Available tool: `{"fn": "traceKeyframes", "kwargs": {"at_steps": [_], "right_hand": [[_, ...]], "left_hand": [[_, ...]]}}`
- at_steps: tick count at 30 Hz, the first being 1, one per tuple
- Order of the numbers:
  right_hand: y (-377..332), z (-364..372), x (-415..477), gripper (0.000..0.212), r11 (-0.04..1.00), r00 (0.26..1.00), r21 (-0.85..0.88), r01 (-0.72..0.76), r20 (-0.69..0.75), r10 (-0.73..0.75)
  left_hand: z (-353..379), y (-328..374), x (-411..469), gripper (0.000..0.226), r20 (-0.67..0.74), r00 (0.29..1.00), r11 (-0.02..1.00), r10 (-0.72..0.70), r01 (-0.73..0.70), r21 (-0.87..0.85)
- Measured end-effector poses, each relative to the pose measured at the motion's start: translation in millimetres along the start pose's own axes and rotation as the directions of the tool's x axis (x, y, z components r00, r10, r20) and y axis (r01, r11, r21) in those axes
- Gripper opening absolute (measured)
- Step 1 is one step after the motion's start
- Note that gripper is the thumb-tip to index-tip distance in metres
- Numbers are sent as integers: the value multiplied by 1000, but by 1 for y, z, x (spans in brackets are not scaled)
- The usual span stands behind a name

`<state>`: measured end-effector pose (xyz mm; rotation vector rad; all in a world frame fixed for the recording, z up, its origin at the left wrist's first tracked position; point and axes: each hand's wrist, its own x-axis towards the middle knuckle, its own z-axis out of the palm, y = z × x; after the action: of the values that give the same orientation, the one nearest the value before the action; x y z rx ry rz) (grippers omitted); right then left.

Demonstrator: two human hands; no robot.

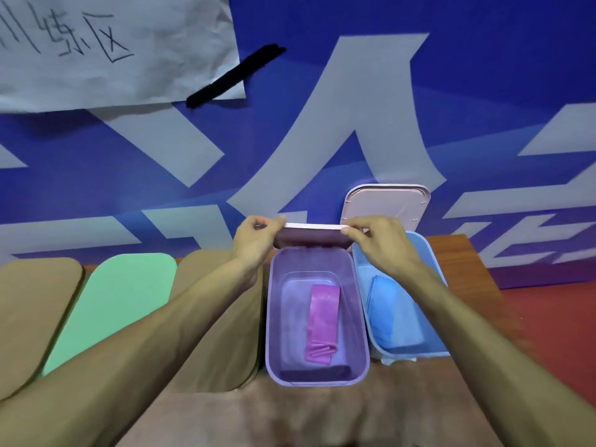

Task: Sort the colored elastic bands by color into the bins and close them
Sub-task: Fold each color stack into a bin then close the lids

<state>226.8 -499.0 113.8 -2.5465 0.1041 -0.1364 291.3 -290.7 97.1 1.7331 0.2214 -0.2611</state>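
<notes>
A purple bin (317, 379) stands open in the middle of the table with a pink elastic band (322, 321) lying inside. Its hinged purple lid (312, 237) is tipped partway over the far rim. My left hand (258, 237) grips the lid's left end and my right hand (380, 240) grips its right end. To the right stands a blue bin (429, 269) holding a blue elastic band (393, 314), with its pale lid (387, 201) upright against the wall.
Left of the purple bin stand three shut bins: a tan lid (222, 317), a green lid (109, 304) and another tan lid (32, 311). A blue banner wall rises right behind the bins. The brown table (322, 417) extends toward me.
</notes>
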Motion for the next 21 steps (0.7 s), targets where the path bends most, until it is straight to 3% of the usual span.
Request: {"fn": "traceKeyframes", "kwargs": {"at_steps": [4, 8, 13, 16, 21], "right_hand": [[-5, -7, -51, 18, 995, 992, 45, 92, -94, -88], [10, 24, -115, 19, 988, 991, 133, 75, -122, -59], [33, 65, -170, 24, 995, 988, 67, 76, -141, -66], [38, 82, -189, 23, 990, 976, -46, 131, -170, -137], [38, 95, -211, 23, 988, 979, -116, 102, -166, -120]], "left_hand": [[-14, 6, -41, 23, -3, 985, 984, 175, -175, 12], [-29, -24, -80, 22, 149, 952, 961, 269, -274, 15], [-43, -80, -114, 38, 211, 961, 968, 181, -212, 133], [-48, -103, -127, 42, 243, 948, 895, 205, -282, 345], [-49, -117, -144, 41, 371, 905, 776, 208, -384, 500]]}}
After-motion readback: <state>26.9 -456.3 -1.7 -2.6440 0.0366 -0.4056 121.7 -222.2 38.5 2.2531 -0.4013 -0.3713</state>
